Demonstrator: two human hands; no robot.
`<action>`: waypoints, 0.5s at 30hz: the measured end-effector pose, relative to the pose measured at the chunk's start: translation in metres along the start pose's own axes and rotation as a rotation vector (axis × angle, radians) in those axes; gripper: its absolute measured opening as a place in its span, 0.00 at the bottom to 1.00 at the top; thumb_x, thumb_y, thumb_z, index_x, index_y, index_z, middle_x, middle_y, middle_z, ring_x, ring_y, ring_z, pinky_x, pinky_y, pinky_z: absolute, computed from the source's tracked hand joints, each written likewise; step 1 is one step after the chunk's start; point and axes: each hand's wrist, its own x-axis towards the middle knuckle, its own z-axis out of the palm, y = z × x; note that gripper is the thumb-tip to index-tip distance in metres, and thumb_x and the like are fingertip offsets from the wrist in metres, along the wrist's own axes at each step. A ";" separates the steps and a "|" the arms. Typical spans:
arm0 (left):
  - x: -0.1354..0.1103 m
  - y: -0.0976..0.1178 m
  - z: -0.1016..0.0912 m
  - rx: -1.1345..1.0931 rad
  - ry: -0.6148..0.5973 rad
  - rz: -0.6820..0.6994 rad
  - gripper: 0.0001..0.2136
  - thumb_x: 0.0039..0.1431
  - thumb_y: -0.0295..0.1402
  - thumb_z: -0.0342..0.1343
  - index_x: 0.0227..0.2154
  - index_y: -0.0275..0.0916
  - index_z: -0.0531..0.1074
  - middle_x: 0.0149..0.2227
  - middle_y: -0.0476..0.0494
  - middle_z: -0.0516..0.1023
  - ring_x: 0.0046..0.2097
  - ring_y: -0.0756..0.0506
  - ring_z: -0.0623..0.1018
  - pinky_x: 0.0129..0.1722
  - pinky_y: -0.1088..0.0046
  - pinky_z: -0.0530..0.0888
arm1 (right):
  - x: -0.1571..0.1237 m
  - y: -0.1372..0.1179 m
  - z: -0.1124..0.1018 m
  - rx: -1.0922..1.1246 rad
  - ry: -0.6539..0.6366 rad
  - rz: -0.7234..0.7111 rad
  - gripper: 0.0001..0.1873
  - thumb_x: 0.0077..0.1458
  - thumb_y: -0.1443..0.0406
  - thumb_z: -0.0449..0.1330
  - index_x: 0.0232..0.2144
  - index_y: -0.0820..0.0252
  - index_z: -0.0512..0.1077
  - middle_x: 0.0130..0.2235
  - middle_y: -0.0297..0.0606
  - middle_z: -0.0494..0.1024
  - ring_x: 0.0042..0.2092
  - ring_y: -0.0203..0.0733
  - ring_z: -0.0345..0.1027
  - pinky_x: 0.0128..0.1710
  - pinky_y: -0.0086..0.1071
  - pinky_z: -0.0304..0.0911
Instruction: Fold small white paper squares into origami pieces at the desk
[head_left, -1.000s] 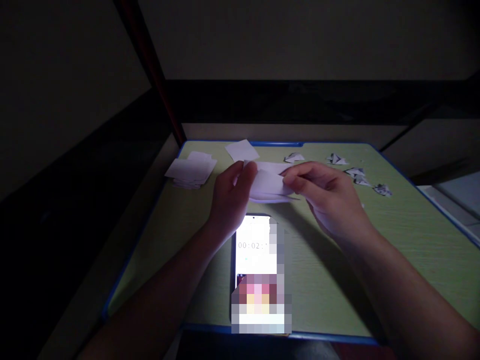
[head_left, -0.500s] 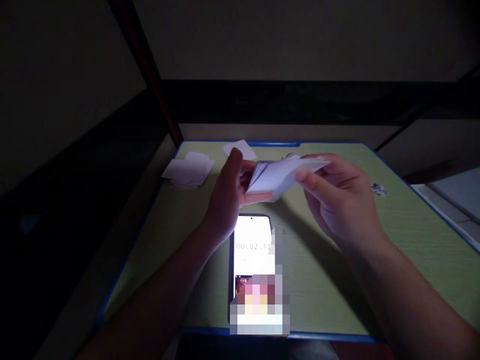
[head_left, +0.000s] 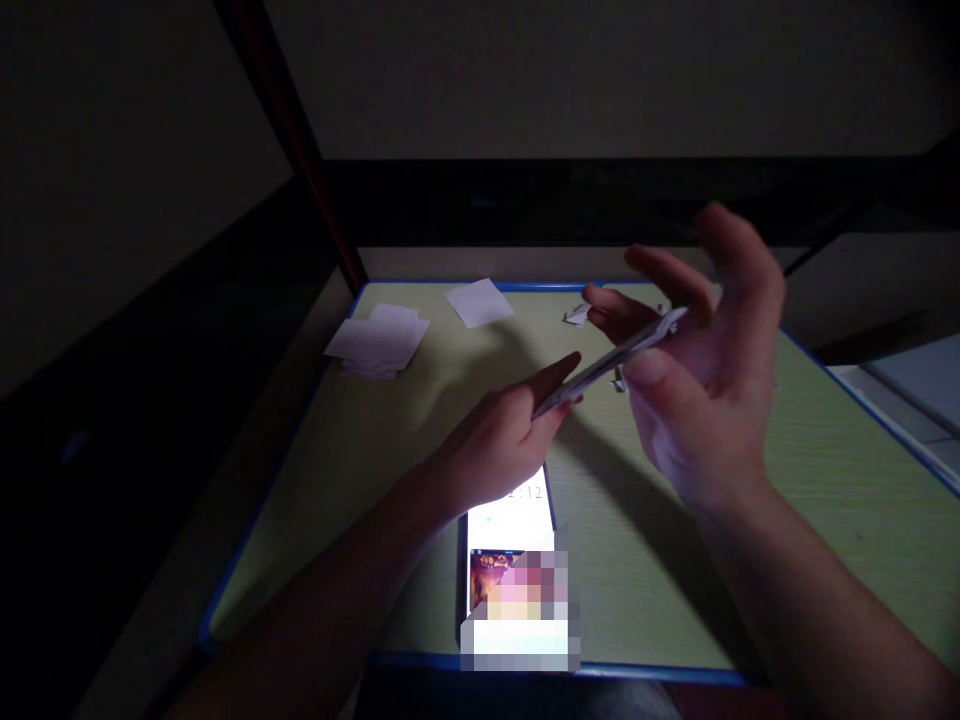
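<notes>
Over the middle of the table I hold a thin stack of paper slips [head_left: 609, 364], seen nearly edge-on and slanting up to the right. My left hand [head_left: 499, 445] is closed on its lower left end, thumb and fingers on opposite faces. At the upper right end, the thumb of my right hand [head_left: 709, 385] presses the near side, with a finger behind the stack. Other fingers of that hand are raised and spread. Beneath my left hand lies a lit phone [head_left: 499, 530], its timer digits partly covered.
A loose pile of paper slips [head_left: 379, 340] lies at the table's far left. A single slip [head_left: 480, 303] is at the back. Crumpled paper bits [head_left: 577, 315] lie behind the stack. The table [head_left: 360, 500] has a blue rim.
The stack has turned from showing its broad face to nearly edge-on. My left hand moved right and toward me, over the phone's top. My right hand's fingers have lifted and spread.
</notes>
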 end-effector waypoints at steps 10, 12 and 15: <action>0.001 -0.014 -0.002 -0.034 0.053 0.073 0.22 0.61 0.31 0.54 0.58 0.38 0.65 0.55 0.35 0.74 0.56 0.40 0.74 0.59 0.61 0.69 | 0.001 0.007 0.020 -0.376 0.024 -0.195 0.16 0.54 0.58 0.63 0.45 0.49 0.67 0.55 0.46 0.62 0.58 0.58 0.61 0.48 0.51 0.69; 0.002 -0.016 -0.005 -0.135 0.070 0.053 0.20 0.59 0.31 0.55 0.55 0.36 0.66 0.55 0.35 0.73 0.56 0.40 0.74 0.59 0.61 0.69 | 0.011 0.010 0.026 -0.400 -0.013 -0.226 0.14 0.52 0.59 0.64 0.40 0.51 0.68 0.52 0.45 0.63 0.59 0.60 0.59 0.49 0.53 0.67; 0.006 -0.020 -0.012 -0.201 0.083 0.050 0.19 0.58 0.30 0.55 0.53 0.36 0.67 0.55 0.37 0.74 0.57 0.41 0.73 0.61 0.61 0.69 | 0.026 0.012 0.037 -0.389 -0.108 -0.270 0.11 0.50 0.61 0.64 0.36 0.54 0.67 0.50 0.45 0.63 0.57 0.58 0.60 0.50 0.52 0.65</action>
